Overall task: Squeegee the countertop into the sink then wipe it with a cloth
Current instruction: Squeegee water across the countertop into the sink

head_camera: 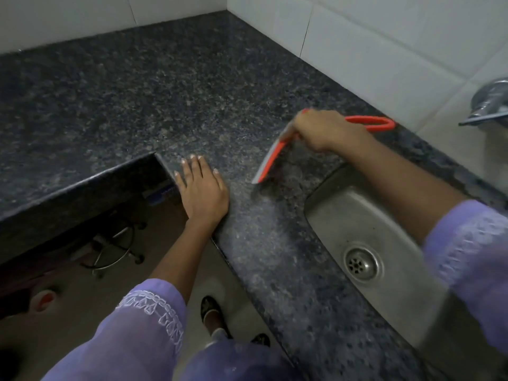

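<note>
My right hand (321,130) grips an orange squeegee (270,158) by its handle, whose loop end (376,123) sticks out behind the hand. The grey blade edge rests on the dark speckled granite countertop (165,86), just left of the steel sink (343,215). The counter near the blade looks wet and shiny. My left hand (202,188) lies flat, fingers spread, on the inner corner of the L-shaped counter. No cloth is in sight.
White tiled walls (384,37) close the counter at the back and right. A chrome tap (492,103) projects from the wall above the sink. The sink drain (361,264) is in the basin's middle. Below the counter are a wire stand (115,248) and my feet.
</note>
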